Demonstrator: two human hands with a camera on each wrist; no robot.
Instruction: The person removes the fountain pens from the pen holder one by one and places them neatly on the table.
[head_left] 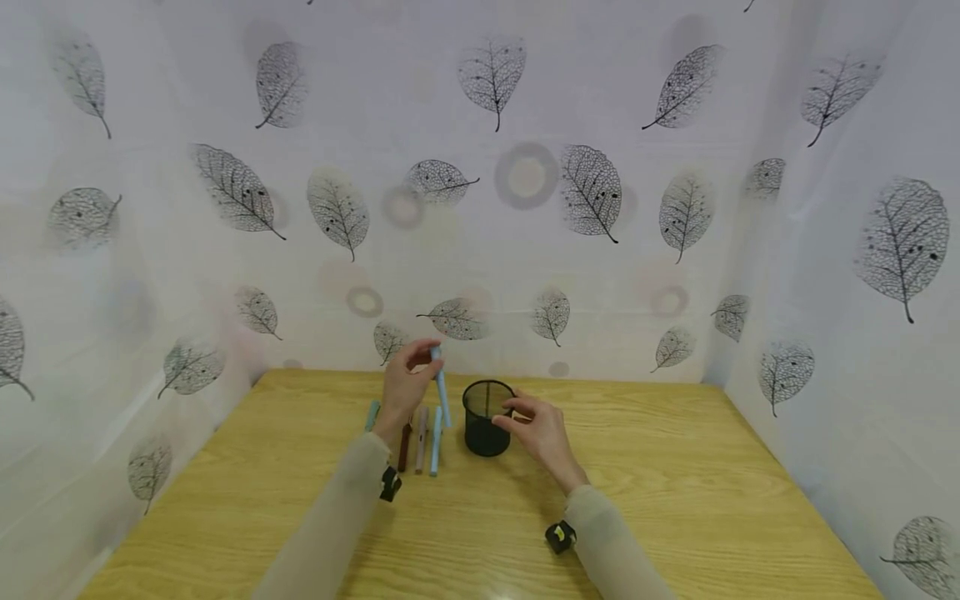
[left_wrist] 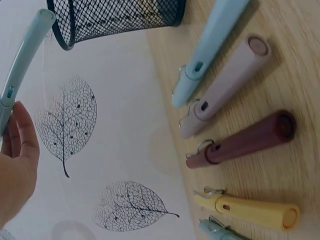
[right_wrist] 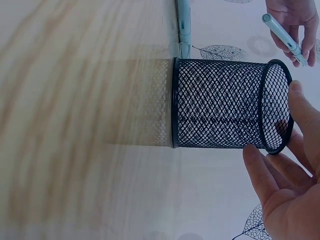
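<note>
a light blue pen [head_left: 441, 387] is pinched in the left hand [head_left: 406, 385], its long axis near upright, lifted off the desk [head_left: 675, 483]. the black mesh cup [head_left: 486, 417] lies just right of and below that grip, touched at the rim by the loosely curled right hand [head_left: 542, 431].

Teal pen [left_wrist: 220, 231] cut off by bottom edge of left wrist view; held light-blue pen [left_wrist: 22, 57] runs off left edge there; mesh cup [left_wrist: 115, 20] cropped at top; right hand [right_wrist: 285, 185] cropped at right wrist view's corner
</note>
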